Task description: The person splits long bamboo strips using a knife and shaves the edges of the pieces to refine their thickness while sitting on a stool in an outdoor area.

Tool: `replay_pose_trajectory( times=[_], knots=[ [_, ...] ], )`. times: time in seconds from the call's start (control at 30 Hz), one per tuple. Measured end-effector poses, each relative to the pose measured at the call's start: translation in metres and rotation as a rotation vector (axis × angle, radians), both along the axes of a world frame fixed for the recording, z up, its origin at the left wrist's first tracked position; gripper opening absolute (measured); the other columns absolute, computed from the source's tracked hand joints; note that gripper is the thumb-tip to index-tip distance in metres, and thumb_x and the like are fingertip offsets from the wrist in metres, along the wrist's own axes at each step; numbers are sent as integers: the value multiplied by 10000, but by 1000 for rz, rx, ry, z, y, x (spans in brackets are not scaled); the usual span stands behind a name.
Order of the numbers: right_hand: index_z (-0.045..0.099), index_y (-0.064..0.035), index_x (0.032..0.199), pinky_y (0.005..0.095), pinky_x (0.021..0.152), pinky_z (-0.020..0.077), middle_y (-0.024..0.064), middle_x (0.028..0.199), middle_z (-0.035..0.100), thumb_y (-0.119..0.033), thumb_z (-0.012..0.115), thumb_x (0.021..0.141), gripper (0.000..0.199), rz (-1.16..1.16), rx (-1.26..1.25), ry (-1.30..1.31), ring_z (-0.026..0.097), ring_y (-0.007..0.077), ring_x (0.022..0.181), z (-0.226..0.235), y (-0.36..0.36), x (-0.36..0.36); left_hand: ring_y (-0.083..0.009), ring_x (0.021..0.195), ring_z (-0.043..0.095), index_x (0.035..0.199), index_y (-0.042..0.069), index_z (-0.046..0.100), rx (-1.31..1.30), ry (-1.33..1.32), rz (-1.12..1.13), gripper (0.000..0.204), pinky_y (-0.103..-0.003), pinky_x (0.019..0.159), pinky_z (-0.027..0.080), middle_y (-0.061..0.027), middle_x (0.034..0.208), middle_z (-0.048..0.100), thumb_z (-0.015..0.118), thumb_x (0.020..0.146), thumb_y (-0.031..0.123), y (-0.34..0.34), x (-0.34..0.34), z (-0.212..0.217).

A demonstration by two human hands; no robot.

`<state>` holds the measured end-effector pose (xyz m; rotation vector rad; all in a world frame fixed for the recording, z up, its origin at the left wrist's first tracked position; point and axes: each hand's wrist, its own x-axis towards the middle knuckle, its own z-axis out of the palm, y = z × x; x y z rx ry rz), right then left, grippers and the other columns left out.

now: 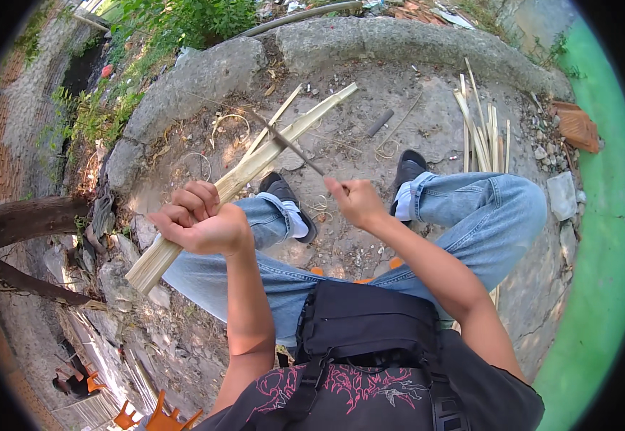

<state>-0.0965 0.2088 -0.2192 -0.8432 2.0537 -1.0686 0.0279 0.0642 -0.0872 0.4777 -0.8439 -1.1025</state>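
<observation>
My left hand (201,219) is closed around a long, pale split bamboo piece (248,169), which slants from beside my left thigh up to the far middle. A thinner strip (281,113) splits away from its far part. In my right hand (358,202) is the handle end of a knife (299,153); its narrow dark blade crosses the bamboo beyond my left hand, at the split. The fingers of my right hand cover the handle.
Several pale bamboo strips (481,136) lie beyond my right knee. A dark short tube (380,122) and thin curled shavings (230,129) are on the ground. A stone curb (320,43) curves across the far side. A green wall (600,215) stands at right, near an orange-brown brick (577,127).
</observation>
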Motion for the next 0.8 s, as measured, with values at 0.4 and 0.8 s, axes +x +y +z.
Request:
replay_pose_trajectory(
  times=[0.4,0.8],
  knots=[
    [550,56,589,379,486,387,173,455,435,-571,468,886,699,-8,155,19,443,232,432,-7,-5,-13,-91,426,123,573,160,170,-24,-23,6,481,-254,425,150,27,476,169,305,1003,327,-6,20,8],
    [612,30,598,421,526,456,191,487,536,-627,434,869,733,109,-87,60,600,344,525,36,1,28,-86,427,107,569,176,190,-102,-106,-94,472,-255,432,128,27,475,165,289,1003,335,21,34,45]
  ],
)
